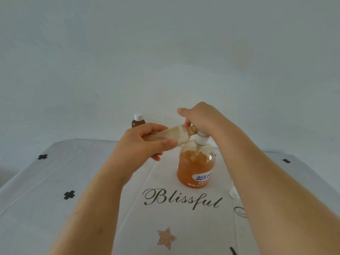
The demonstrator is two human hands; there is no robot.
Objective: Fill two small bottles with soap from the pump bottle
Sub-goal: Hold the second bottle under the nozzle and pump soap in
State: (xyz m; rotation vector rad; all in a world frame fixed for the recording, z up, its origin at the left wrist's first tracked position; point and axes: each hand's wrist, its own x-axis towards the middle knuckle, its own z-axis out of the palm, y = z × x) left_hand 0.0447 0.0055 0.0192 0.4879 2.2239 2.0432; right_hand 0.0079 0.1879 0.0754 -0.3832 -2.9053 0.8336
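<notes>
My left hand (145, 142) grips one small bottle (165, 137) held sideways, its mouth at the nozzle. My right hand (200, 118) curls over the head of the single pump bottle (196, 166). A second small bottle (138, 120), capped, stands behind. The white tablecloth (73, 172) reads "Blissful" and the wall (165, 52) is pale. I can't read the pump label.

A: Obstacles, centre?
B: Item 1: pump bottle (196, 166), upright mid-table, right hand (200, 116) curled over its pump head. Item 2: small bottle (171, 135), gripped tilted by left hand (143, 142), mouth at the nozzle.
A: Elsewhere?
B: Item 3: capped brown bottle (138, 121), back edge, behind the left hand. Item 4: small white object (233, 192), just beside the right forearm, partly hidden.
A: Passage?
B: Tablecloth (55, 181) bare at left and front, between the forearms.
</notes>
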